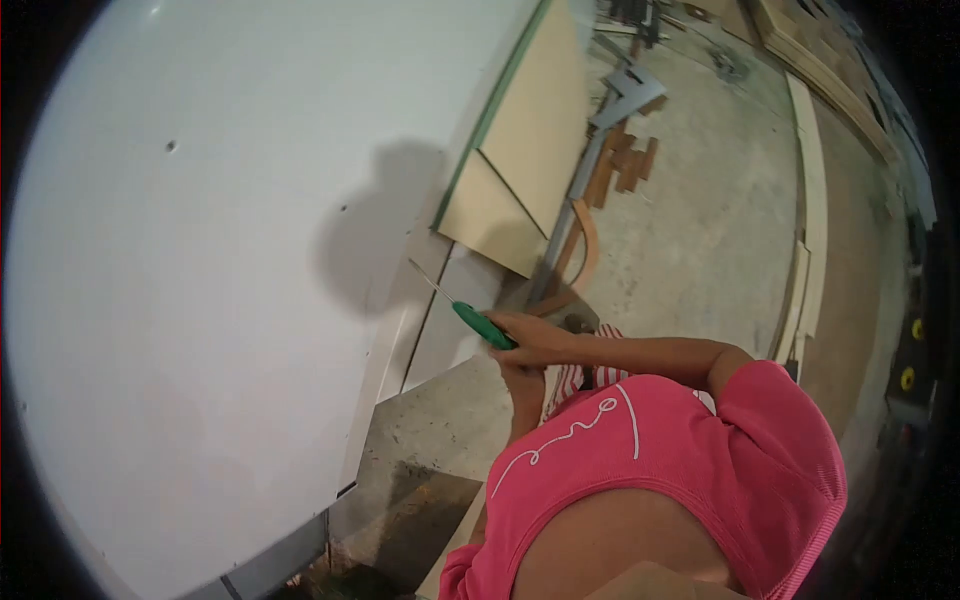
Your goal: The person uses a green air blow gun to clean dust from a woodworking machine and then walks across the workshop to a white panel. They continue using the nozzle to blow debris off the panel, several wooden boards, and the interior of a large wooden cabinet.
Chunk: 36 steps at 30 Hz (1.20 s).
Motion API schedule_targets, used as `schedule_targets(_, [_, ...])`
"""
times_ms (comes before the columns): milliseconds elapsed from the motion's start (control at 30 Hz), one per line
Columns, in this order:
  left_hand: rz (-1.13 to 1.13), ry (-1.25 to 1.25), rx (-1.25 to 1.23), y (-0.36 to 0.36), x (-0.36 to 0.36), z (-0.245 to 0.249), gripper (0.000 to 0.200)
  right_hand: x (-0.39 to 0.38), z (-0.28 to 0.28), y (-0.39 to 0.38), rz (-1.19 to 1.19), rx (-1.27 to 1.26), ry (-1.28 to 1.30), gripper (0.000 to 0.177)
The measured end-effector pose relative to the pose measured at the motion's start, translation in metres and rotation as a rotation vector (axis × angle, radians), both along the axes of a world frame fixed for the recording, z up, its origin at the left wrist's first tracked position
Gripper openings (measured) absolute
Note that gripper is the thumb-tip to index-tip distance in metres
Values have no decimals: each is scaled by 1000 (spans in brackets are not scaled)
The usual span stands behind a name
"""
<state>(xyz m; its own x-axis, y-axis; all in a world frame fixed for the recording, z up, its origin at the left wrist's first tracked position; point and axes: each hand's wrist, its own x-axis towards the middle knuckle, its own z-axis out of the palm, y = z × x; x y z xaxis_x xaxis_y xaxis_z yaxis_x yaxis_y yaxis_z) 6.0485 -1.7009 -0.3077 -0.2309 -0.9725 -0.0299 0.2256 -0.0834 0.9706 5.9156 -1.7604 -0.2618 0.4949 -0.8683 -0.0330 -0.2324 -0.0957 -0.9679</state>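
Observation:
My right hand (535,338) is closed around the green handle of a screwdriver (478,322). The thin metal shaft slants up and left, and its tip overlaps the edge strip of a large white panel (220,300). Close under the handle's rear end is my left hand (521,378), its fingers mostly hidden by the right hand and the handle. Small dark holes dot the panel's face. Just beyond the tip, cream boards (530,130) with a green edge lean beside the panel.
On the concrete floor (700,220) lie brown wood pieces (627,165), a curved wooden piece (588,245) and a grey angled part (630,95). Long pale strips (812,210) run along the right. Below the panel, a dark opening (400,535) shows near the lower edge.

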Motion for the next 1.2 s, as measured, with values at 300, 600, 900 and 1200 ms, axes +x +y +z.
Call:
schedule_targets(300, [-59, -351, 90, -9, -103, -21, 50, -93, 2, 15, -223, 167, -62, 65])
schedule_targets(600, [-217, -334, -82, -64, -258, -12, 41, -241, 2, -15, -432, 128, -48, 69])
schedule_targets(900, [-89, -215, -39, -82, -437, -15, 43, -428, 7, -52, -330, 5, 62, 66])
schedule_targets(1200, [-46, -512, -332, -147, -555, -15, 46, -545, 13, -100, -347, -11, -31, 63])
